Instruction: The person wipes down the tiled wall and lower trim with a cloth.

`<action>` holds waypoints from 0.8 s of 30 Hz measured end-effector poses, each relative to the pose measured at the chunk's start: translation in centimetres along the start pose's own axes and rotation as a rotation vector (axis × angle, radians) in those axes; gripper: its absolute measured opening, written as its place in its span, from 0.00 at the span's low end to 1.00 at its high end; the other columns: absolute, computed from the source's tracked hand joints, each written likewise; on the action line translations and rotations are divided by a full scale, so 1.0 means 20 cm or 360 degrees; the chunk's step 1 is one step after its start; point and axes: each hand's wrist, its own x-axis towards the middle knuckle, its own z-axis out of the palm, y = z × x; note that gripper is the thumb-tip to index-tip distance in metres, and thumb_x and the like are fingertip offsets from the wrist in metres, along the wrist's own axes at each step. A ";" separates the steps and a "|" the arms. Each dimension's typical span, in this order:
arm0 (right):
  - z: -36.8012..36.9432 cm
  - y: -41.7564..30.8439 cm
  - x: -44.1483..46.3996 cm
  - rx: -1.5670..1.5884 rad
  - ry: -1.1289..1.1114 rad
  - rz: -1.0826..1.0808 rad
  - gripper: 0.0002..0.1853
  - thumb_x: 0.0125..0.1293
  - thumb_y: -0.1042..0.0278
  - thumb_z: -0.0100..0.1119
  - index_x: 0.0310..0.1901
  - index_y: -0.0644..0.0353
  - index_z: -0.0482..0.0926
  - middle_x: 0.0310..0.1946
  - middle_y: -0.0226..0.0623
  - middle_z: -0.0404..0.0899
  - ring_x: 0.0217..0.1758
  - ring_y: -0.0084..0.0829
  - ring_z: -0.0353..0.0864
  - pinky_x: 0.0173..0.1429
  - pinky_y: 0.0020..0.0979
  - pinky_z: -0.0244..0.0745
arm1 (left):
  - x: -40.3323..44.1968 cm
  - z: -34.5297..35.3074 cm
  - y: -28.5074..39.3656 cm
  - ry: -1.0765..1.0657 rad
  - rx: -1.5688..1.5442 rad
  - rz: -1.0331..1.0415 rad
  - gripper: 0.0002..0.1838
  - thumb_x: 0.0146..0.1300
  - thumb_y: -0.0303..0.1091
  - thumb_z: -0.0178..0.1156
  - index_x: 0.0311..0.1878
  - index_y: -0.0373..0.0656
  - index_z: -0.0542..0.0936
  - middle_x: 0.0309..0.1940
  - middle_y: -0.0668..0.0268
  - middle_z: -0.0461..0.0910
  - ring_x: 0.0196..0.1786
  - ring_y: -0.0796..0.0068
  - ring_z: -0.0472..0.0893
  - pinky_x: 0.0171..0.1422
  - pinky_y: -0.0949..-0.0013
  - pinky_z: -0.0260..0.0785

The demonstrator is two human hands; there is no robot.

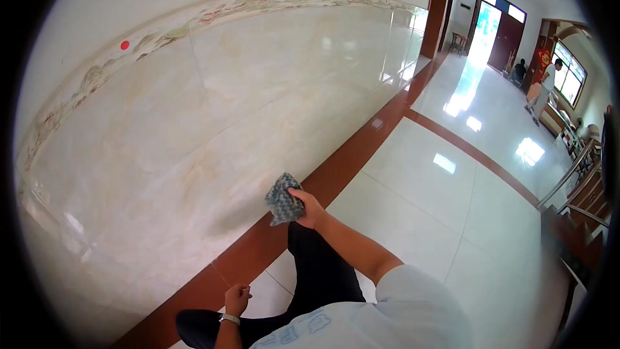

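Grasps the patterned cloth (282, 203) by one edge in the right hand (310, 210), beside the tiled wall (187, 129). Likely feels light, soft and limp; holds best by a bunched fold. Curls the left hand (236, 299) near the knee (192, 325); cannot tell whether empty.

Worn on the head, the one camera looks forward and down over the near shirt (413, 310), with the tiled wall (194, 123) at left, the far doorway (485, 29) at right.
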 end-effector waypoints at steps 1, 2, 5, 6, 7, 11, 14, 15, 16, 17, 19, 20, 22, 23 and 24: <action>0.02 0.00 -0.01 0.0071 -0.0042 0.0033 0.18 0.65 0.61 0.56 0.52 0.62 0.74 0.46 0.38 0.80 0.49 0.35 0.79 0.54 0.38 0.74 | 0.01 -0.05 -0.01 -0.0045 0.0085 0.0038 0.07 0.59 0.31 0.60 0.32 0.36 0.79 0.22 0.57 0.81 0.24 0.65 0.82 0.32 0.66 0.73; 0.03 0.02 0.00 0.0130 -0.0047 -0.0010 0.19 0.65 0.60 0.55 0.53 0.61 0.73 0.47 0.39 0.79 0.49 0.37 0.79 0.55 0.41 0.74 | 0.02 -0.12 -0.04 -0.0083 0.0167 0.0073 0.08 0.60 0.31 0.59 0.31 0.36 0.79 0.23 0.56 0.81 0.24 0.63 0.82 0.32 0.64 0.73; -0.04 0.10 0.04 0.0216 -0.0070 -0.0110 0.19 0.66 0.58 0.54 0.54 0.60 0.72 0.49 0.41 0.78 0.51 0.39 0.78 0.56 0.44 0.73 | 0.04 -0.23 -0.01 -0.0230 0.0332 0.0267 0.10 0.61 0.33 0.58 0.29 0.36 0.78 0.25 0.54 0.81 0.28 0.58 0.82 0.35 0.61 0.73; 0.06 0.06 -0.03 0.0224 -0.0104 -0.0129 0.19 0.67 0.59 0.53 0.54 0.61 0.73 0.49 0.41 0.79 0.52 0.39 0.78 0.57 0.42 0.73 | -0.03 -0.35 0.19 -0.0264 0.0406 0.0328 0.11 0.61 0.33 0.57 0.28 0.36 0.77 0.26 0.53 0.81 0.30 0.56 0.82 0.36 0.59 0.73; 0.07 0.04 -0.02 0.0208 -0.0141 -0.0141 0.18 0.67 0.60 0.53 0.54 0.61 0.73 0.49 0.41 0.79 0.52 0.38 0.78 0.57 0.40 0.73 | -0.01 -0.38 0.24 -0.0247 0.0561 0.0423 0.10 0.60 0.33 0.58 0.28 0.36 0.78 0.27 0.54 0.81 0.31 0.56 0.82 0.37 0.59 0.73; 0.02 0.00 0.13 -0.0377 0.0030 -0.0357 0.17 0.65 0.64 0.55 0.51 0.67 0.74 0.45 0.40 0.81 0.47 0.33 0.80 0.56 0.35 0.74 | 0.01 -0.56 0.48 -0.0199 0.0762 0.0411 0.07 0.57 0.33 0.60 0.31 0.38 0.80 0.30 0.55 0.82 0.35 0.56 0.81 0.40 0.59 0.73; 0.43 -0.12 0.18 -0.0739 0.0172 -0.0644 0.17 0.64 0.63 0.55 0.50 0.65 0.76 0.44 0.39 0.81 0.48 0.32 0.81 0.55 0.32 0.74 | 0.10 -0.74 0.48 -0.0163 0.0538 0.0216 0.08 0.56 0.34 0.61 0.33 0.39 0.81 0.31 0.55 0.82 0.36 0.57 0.82 0.42 0.61 0.73; 0.44 -0.20 0.29 -0.0594 0.0119 -0.0552 0.17 0.63 0.63 0.56 0.49 0.65 0.77 0.43 0.37 0.82 0.46 0.30 0.81 0.53 0.29 0.74 | 0.14 -0.80 0.45 -0.0149 0.0457 0.0161 0.08 0.55 0.34 0.61 0.34 0.39 0.81 0.32 0.55 0.82 0.36 0.57 0.82 0.42 0.61 0.73; 0.55 -0.27 0.36 -0.0780 0.0083 -0.0725 0.17 0.62 0.63 0.57 0.48 0.65 0.77 0.42 0.36 0.81 0.44 0.28 0.80 0.52 0.28 0.74 | 0.16 -0.86 0.41 -0.0051 0.0426 0.0165 0.09 0.57 0.35 0.60 0.33 0.39 0.81 0.31 0.55 0.82 0.36 0.57 0.81 0.42 0.61 0.73; 0.69 -0.33 0.41 -0.0961 0.0058 -0.0898 0.17 0.61 0.63 0.58 0.47 0.65 0.78 0.40 0.34 0.81 0.43 0.25 0.80 0.51 0.26 0.73 | 0.18 -0.92 0.37 0.0035 0.0395 0.0167 0.10 0.58 0.36 0.59 0.32 0.39 0.81 0.31 0.55 0.82 0.35 0.56 0.81 0.41 0.60 0.73; 1.06 -0.44 0.49 -0.1318 0.0089 -0.1322 0.16 0.60 0.65 0.60 0.46 0.66 0.78 0.38 0.32 0.81 0.40 0.22 0.79 0.48 0.25 0.73 | 0.22 -1.01 0.28 0.0203 0.0310 0.0174 0.12 0.60 0.38 0.57 0.30 0.39 0.81 0.30 0.54 0.81 0.35 0.55 0.81 0.40 0.58 0.72; 1.15 -0.53 0.65 -0.1492 0.0009 -0.1546 0.16 0.60 0.66 0.61 0.47 0.65 0.78 0.37 0.30 0.80 0.39 0.20 0.78 0.45 0.26 0.73 | 0.24 -1.06 0.24 0.0234 0.0524 0.0149 0.14 0.61 0.40 0.56 0.29 0.38 0.80 0.29 0.54 0.81 0.34 0.53 0.80 0.40 0.57 0.71; 1.48 -0.64 0.77 -0.2249 0.0293 -0.2296 0.21 0.55 0.60 0.64 0.47 0.64 0.77 0.40 0.43 0.80 0.42 0.37 0.79 0.46 0.32 0.73 | 0.23 -1.09 0.16 0.0266 0.0941 0.0062 0.18 0.64 0.43 0.52 0.25 0.38 0.78 0.27 0.52 0.80 0.33 0.50 0.79 0.39 0.53 0.70; 1.63 -0.66 0.84 -0.2424 0.0317 -0.2371 0.27 0.52 0.59 0.66 0.52 0.64 0.73 0.48 0.52 0.76 0.51 0.49 0.74 0.54 0.39 0.70 | 0.22 -1.10 0.18 0.0265 0.0895 0.0057 0.19 0.64 0.44 0.51 0.25 0.38 0.77 0.26 0.52 0.79 0.32 0.49 0.78 0.38 0.52 0.70; 1.72 -0.66 1.01 -0.2453 0.0305 -0.2846 0.30 0.53 0.59 0.64 0.55 0.67 0.69 0.53 0.55 0.71 0.55 0.52 0.70 0.59 0.43 0.65 | 0.23 -1.12 0.24 0.0257 0.0859 0.0057 0.20 0.65 0.45 0.50 0.25 0.38 0.77 0.26 0.52 0.79 0.32 0.47 0.77 0.38 0.51 0.69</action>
